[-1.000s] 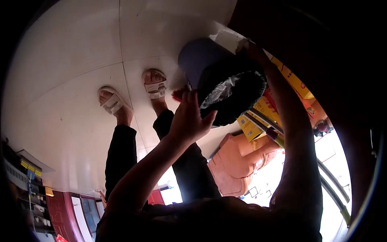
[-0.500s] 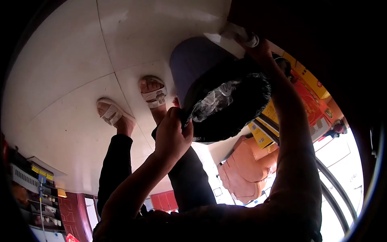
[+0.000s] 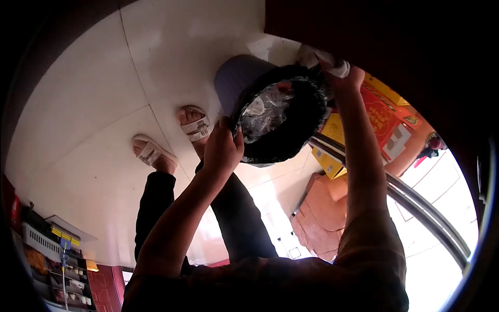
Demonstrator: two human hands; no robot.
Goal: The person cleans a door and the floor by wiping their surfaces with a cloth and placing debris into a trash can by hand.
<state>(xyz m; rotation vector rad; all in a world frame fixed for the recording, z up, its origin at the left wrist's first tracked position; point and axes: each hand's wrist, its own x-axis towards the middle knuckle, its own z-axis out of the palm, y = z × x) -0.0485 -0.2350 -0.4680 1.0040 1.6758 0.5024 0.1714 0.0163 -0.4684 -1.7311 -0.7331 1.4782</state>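
My left hand (image 3: 223, 148) is closed on the near left rim of a bluish-grey trash bin (image 3: 240, 78), gripping the edge of its black bag liner (image 3: 283, 148). The bin is tilted, its mouth turned towards me. Inside lies crumpled clear plastic (image 3: 267, 114) with some pale scraps. Beyond the bin's far right rim, my right hand (image 3: 347, 78) is closed on a whitish cloth (image 3: 318, 56). Part of that cloth hangs close to the bin's rim; whether they touch I cannot tell.
A dark furniture edge (image 3: 312, 31) juts in at the top right. Red and yellow boxes (image 3: 382, 122) and a brown seat (image 3: 319, 218) stand to the right, beside curved metal rails (image 3: 416, 208). My sandalled feet (image 3: 195, 124) are on the pale tiled floor (image 3: 78, 171). Shelves (image 3: 57, 260) are at lower left.
The bin's mouth has turned more towards me, showing more of the plastic inside. My left hand has risen slightly in view with the rim. My right hand has shifted a little right and down with the cloth.
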